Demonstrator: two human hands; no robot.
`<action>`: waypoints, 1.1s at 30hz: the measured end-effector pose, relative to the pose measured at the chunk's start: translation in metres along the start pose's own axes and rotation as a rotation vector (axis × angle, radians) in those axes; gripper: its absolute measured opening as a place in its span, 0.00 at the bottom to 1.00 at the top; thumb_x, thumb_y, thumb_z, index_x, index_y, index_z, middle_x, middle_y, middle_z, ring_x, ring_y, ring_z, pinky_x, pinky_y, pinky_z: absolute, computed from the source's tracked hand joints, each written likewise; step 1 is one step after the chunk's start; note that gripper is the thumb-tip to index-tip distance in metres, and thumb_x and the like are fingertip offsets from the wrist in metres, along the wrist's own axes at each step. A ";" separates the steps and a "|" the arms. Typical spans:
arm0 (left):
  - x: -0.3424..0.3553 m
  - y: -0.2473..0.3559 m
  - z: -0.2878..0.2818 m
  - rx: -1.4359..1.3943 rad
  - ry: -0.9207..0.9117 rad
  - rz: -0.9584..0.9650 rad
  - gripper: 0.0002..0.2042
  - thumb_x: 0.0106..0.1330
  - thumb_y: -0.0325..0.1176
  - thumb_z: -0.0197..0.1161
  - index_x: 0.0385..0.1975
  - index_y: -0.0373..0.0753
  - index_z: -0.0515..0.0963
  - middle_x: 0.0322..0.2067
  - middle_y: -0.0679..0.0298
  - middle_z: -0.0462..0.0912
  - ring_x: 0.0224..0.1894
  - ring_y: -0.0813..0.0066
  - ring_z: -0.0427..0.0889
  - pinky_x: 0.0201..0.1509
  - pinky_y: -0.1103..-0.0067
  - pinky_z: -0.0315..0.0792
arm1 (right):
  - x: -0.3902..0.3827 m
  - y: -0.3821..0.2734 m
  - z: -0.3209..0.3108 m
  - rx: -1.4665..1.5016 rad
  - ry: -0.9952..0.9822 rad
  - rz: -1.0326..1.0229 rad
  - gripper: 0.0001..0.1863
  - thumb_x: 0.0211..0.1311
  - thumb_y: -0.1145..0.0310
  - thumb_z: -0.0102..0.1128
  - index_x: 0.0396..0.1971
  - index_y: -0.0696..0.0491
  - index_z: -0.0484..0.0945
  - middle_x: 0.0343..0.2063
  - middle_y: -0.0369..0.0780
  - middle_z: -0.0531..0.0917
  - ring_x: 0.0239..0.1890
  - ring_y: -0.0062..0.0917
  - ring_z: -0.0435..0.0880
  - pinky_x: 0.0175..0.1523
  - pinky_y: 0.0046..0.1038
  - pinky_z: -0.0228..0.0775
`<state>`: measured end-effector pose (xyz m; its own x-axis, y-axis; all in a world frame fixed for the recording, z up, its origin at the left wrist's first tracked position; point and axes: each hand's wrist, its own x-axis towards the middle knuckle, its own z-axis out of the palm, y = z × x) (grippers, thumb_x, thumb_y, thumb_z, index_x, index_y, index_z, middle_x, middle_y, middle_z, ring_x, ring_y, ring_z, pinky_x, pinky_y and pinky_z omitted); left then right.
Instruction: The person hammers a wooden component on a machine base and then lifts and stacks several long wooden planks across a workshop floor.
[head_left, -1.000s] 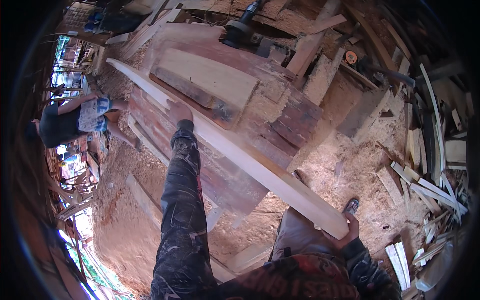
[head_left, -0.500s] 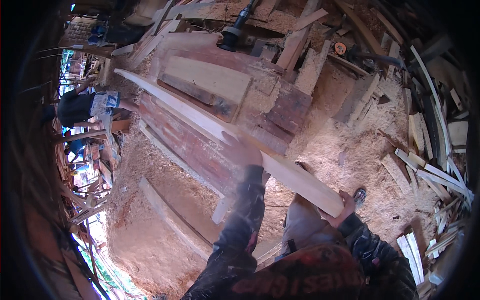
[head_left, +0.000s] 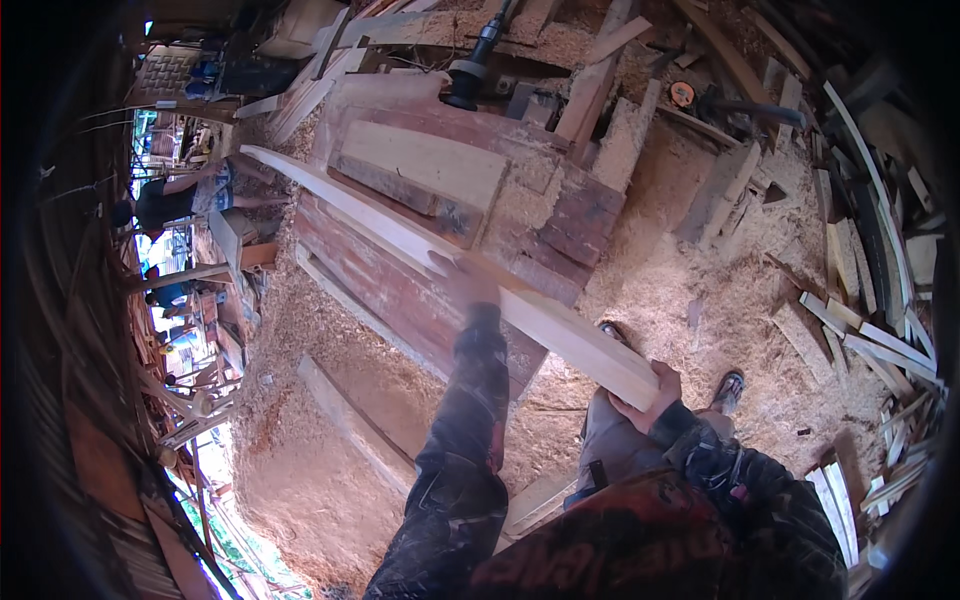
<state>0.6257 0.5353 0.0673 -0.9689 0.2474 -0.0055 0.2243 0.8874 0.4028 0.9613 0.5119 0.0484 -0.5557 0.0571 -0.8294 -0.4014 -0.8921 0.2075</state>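
Note:
A long, pale wooden plank (head_left: 565, 330) runs from the far left of the work table toward my body, tapering at its far end. My right hand (head_left: 655, 392) wraps round the plank's near end, above my knee. Farther along, my left hand (head_left: 470, 285), slightly blurred, grips the plank's middle, and its fingers partly hide the wood. Under the plank is the reddish-brown table (head_left: 375, 265), dusted with shavings. Beside the plank on that table lies a wide pale board (head_left: 425, 155) on a darker wooden piece.
A black-handled power tool (head_left: 468, 80) rests at the table's far side. Sawdust (head_left: 290, 490) covers the floor, with a curved timber (head_left: 345, 415) lying at left. Offcuts (head_left: 885, 350) pile up at right. Another person (head_left: 175, 200) stands at far left.
The plank's near end has shifted left and slightly toward me, with my right hand still on it. My left hand has also moved left. The view has turned a little.

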 end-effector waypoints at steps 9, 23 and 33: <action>0.087 -0.045 0.012 0.058 0.099 0.080 0.28 0.69 0.39 0.40 0.67 0.35 0.49 0.63 0.31 0.50 0.64 0.37 0.57 0.65 0.58 0.58 | 0.051 0.029 0.029 -0.817 -0.275 -0.411 0.21 0.62 0.51 0.41 0.49 0.46 0.72 0.44 0.40 0.77 0.47 0.36 0.74 0.53 0.45 0.64; 0.188 -0.084 0.015 0.060 0.123 0.087 0.29 0.67 0.41 0.43 0.66 0.33 0.53 0.61 0.37 0.60 0.66 0.41 0.53 0.68 0.59 0.52 | 0.042 0.038 0.161 -1.910 -0.077 -1.113 0.41 0.56 0.50 0.56 0.64 0.57 0.56 0.54 0.51 0.65 0.53 0.40 0.68 0.56 0.47 0.58; 0.252 -0.088 0.028 0.037 0.175 0.136 0.28 0.66 0.38 0.44 0.65 0.33 0.55 0.58 0.32 0.61 0.63 0.39 0.58 0.66 0.59 0.55 | 0.115 0.064 0.213 -2.440 -0.142 -1.447 0.31 0.58 0.70 0.46 0.64 0.54 0.60 0.58 0.49 0.65 0.55 0.42 0.68 0.53 0.44 0.64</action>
<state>0.3650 0.5305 0.0053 -0.9323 0.2969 0.2067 0.3543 0.8651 0.3551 0.7168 0.5567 0.0761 -0.8778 0.4778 0.0327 0.4001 0.7692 -0.4983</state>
